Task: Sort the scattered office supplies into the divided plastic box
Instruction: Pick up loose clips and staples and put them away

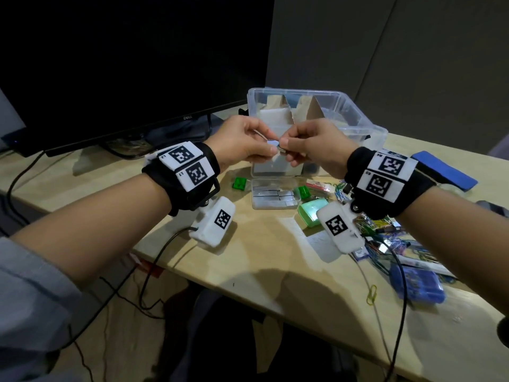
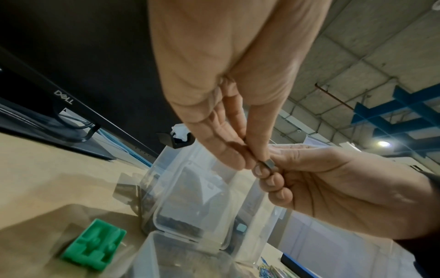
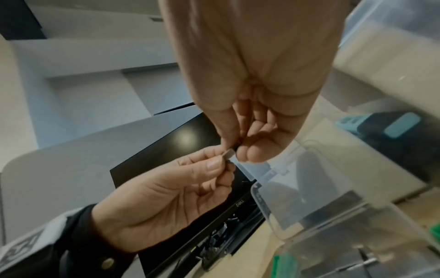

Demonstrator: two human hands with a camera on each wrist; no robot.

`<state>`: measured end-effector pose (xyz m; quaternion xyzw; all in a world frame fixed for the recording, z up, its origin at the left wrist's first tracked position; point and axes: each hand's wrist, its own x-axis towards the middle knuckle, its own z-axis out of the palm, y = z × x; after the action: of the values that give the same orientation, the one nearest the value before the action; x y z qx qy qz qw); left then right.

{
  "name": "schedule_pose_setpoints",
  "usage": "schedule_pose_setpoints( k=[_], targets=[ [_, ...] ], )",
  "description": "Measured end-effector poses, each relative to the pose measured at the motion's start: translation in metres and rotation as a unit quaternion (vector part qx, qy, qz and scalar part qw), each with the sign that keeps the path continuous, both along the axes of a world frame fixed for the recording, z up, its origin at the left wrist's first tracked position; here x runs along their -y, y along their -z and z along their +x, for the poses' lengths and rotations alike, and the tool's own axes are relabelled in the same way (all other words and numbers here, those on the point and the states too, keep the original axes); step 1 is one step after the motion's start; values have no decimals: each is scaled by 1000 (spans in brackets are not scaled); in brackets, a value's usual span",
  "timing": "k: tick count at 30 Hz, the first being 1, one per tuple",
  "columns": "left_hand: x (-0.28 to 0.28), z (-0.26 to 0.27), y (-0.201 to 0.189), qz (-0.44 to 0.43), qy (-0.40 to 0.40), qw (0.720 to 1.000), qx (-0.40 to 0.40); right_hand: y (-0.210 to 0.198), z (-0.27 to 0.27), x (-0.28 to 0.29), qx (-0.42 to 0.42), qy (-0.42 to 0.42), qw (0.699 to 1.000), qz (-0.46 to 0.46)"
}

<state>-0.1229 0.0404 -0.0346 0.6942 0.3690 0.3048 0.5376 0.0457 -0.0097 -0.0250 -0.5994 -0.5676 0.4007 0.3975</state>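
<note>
Both hands are raised above the light wooden desk [image 1: 264, 252], meeting in front of the clear divided plastic box [image 1: 358, 117]. The left hand [image 1: 242, 142] and right hand [image 1: 314, 146] each pinch one end of a small silvery metal strip, seemingly a block of staples [image 2: 267, 163], between thumb and fingertips; both grips are clamped on it. The strip lies at the meeting point of the two grips, at 12 o'clock from the small clear open case of staple blocks [image 1: 275, 195]. Judged: light, stiff, slick, and liable to snap apart along its length; hold it by the flat sides, near the middle.
</note>
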Motion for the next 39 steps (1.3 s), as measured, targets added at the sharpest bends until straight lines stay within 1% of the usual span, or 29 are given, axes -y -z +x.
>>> schedule_pose_setpoints(
  k=[2,3,5,7,8,10,12,13,14,15,16,17,18,20,21,24,26,27,28,30,33,37,39],
  targets=[
    [1,2,1,12,-5,1000,-6,1,2,3,12,-7,1000,0],
    [1,3,2,18,-9,1000,-9,1,3,5,35,-10,999,4],
    [1,5,4,27,-16,999,-13,3,6,5,105,-23,994,22],
    [0,8,5,26,-18,999,-17,5,9,4,174,-37,983,56],
    [0,9,6,21,-14,999,-21,7,11,2,211,-41,973,80],
    [-2,12,7,15,-4,999,-43,7,13,0,299,-51,945,122],
    [-3,14,9,46,8,993,-110,6,15,-2,374,-64,916,132],
    [-3,14,10,85,22,981,-171,7,17,-3,407,-69,902,127],
    [-3,13,12,136,43,958,-249,9,18,-5,439,-74,888,117],
    [-1,12,15,188,74,921,-333,11,19,-6,469,-79,873,104],
    [0,12,20,227,111,877,-410,15,20,-7,496,-85,859,93],
    [2,12,24,247,148,834,-470,19,19,-8,520,-90,845,82],
    [3,13,26,248,182,798,-519,22,18,-9,540,-95,833,73],
    [7,15,26,242,229,738,-588,27,14,-11,568,-103,815,57],
    [8,18,25,245,239,716,-609,29,11,-12,576,-108,809,49],
    [10,25,26,260,253,665,-652,31,5,-15,592,-117,797,30],
    [10,27,29,268,258,639,-674,32,4,-17,598,-117,792,30],
    [11,28,29,270,259,633,-678,32,3,-17,598,-118,792,32],
    [12,28,29,273,260,633,-676,31,2,-18,598,-119,792,31],
    [15,27,25,272,259,646,-664,28,1,-18,600,-126,789,27],
    [15,24,22,260,260,669,-645,27,-3,-18,615,-133,777,21],
    [13,21,23,262,261,675,-639,27,-7,-21,615,-127,778,6],
    [13,20,22,261,259,682,-632,28,-10,-21,614,-126,780,-1]
  ],
)
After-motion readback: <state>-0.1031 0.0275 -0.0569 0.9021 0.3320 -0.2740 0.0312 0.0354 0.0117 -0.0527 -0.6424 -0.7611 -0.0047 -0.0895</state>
